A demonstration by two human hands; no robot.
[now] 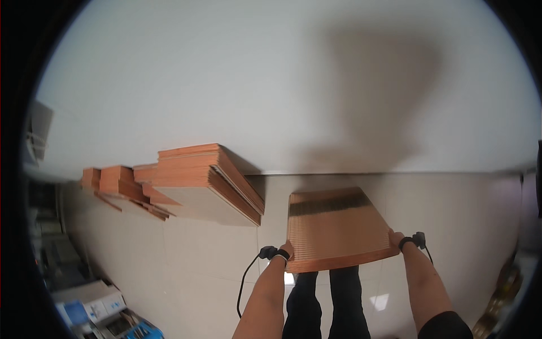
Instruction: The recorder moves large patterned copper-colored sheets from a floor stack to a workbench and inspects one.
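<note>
In front of my legs I hold a brown, thick-edged wooden board [339,226] between my hands. Fine ribs run across its upper face, most plainly at the left, and a dark band crosses its far part. My left hand [290,250] is closed on its left edge near the front corner. On the right edge, also close to the near corner, my right hand [396,238] grips it. Some fingers of both hands are hidden by the board. Each wrist wears a dark strap with a small black device and a cable.
Left of the board, several stacked orange-brown wooden boards [189,169] lean against the white wall [226,85]. White and blue boxes [96,302] stand on the tiled floor [197,265] at the lower left. Brown items [499,299] lie at the far right edge.
</note>
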